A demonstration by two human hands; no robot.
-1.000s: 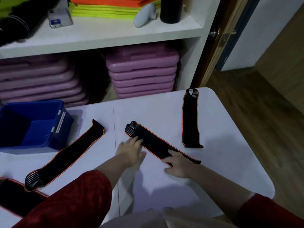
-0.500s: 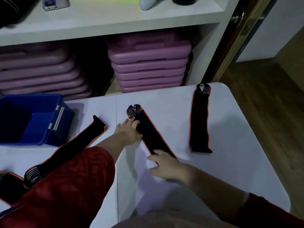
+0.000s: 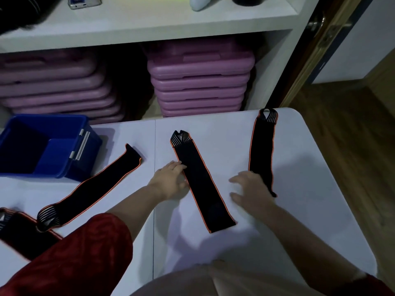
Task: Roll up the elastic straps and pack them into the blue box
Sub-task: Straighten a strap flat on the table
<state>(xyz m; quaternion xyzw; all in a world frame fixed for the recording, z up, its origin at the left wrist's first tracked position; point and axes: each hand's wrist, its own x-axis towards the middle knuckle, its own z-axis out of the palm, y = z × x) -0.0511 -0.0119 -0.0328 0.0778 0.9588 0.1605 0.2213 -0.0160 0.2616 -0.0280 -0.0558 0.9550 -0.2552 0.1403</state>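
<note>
Several black elastic straps with orange edges lie flat on the white table [image 3: 299, 221]. The middle strap [image 3: 201, 182] runs from far left to near right. My left hand [image 3: 170, 180] rests on the table with its fingertips touching that strap's left edge. My right hand [image 3: 250, 189] hovers with spread fingers between the middle strap and the right strap [image 3: 261, 148], over the right strap's near end, holding nothing. A third strap [image 3: 92, 189] lies diagonally at the left, and a fourth [image 3: 19, 229] at the left edge. The blue box [image 3: 70, 165] stands open at the far left.
Behind the table a white shelf unit [image 3: 149, 24] holds stacks of pink plastic steps [image 3: 201, 82]. To the right are a door frame [image 3: 310, 60] and wooden floor [image 3: 352, 135]. The table's right edge is rounded.
The middle strap has swung round to lie more lengthwise. My right hand has lifted off its near end and moved right toward the right strap. My left hand slid down its left edge.
</note>
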